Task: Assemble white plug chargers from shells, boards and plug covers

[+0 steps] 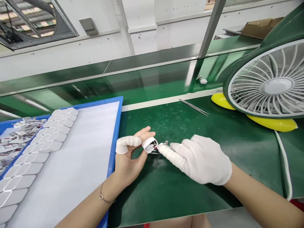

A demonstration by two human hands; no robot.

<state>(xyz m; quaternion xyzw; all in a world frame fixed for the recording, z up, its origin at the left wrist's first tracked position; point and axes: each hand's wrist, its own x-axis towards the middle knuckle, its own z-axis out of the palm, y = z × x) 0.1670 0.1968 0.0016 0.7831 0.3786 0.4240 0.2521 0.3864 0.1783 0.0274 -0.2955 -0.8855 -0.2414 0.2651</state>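
Observation:
My left hand, bare but for a white cover on one finger, holds a small white housing between thumb and fingers. The open end of the housing faces right and shows wires and small parts inside. My right hand, in a white glove, has its fingers closed at that open end. A small metal piece sticks up by the right fingertips. Just what the right fingertips pinch is partly hidden.
A blue tray with rows of white housings stands at left, beside a bin of wired metal parts. Tweezers lie beyond my hands. A fan on yellow feet and a cable are at right. Small parts lie further back.

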